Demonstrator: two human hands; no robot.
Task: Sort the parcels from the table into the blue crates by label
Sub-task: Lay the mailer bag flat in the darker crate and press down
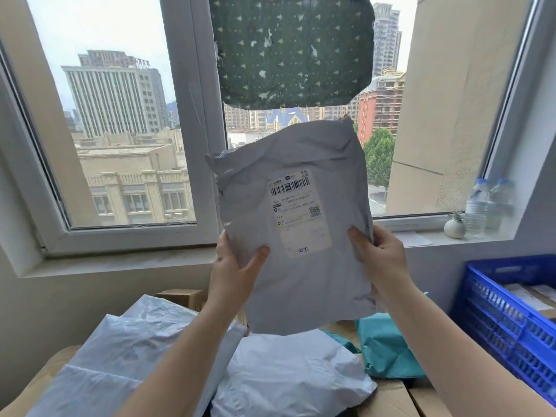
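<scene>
A grey plastic mailer parcel [301, 164] is held upright in front of the window, its white shipping label [298, 212] with a barcode facing me. My left hand [234, 266] grips its lower left edge, thumb on the front. My right hand [379, 251] grips the lower right edge, thumb on the front too. Below, the table carries more parcels: a pale blue mailer [120, 350], a white mailer [288, 374] and a teal mailer [388, 347]. A blue crate [499, 314] stands at the right with parcels inside.
Cardboard boxes [388, 398] lie under the mailers on the table. The windowsill holds two water bottles [478, 206] and a small white vase [454, 227]. A dark green patterned sheet [291, 49] covers part of the window above the parcel.
</scene>
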